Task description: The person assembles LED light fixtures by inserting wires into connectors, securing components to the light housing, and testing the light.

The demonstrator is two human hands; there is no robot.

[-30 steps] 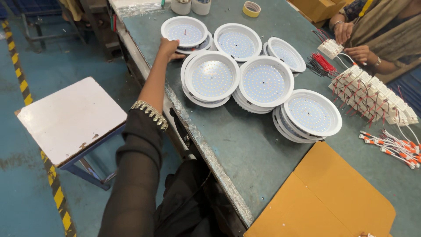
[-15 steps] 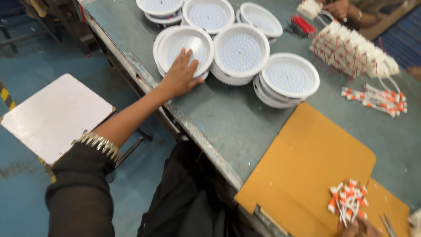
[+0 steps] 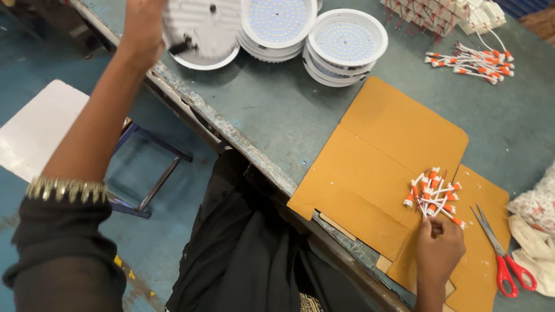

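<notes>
Since half a second ago the left hand has lifted a round white lamp disc off its stack, gripping the ribbed plastic rim; tilted like that, it could slip. Right hand pinches at the orange-capped wire connectors on smooth cardboard, red scissors just beside.

I see red-handled scissors near the surface's right edge, two stacks of white round lamp panels at its far edge, loose orange-tipped wires toward its far right corner, and a white stool on the floor.
</notes>
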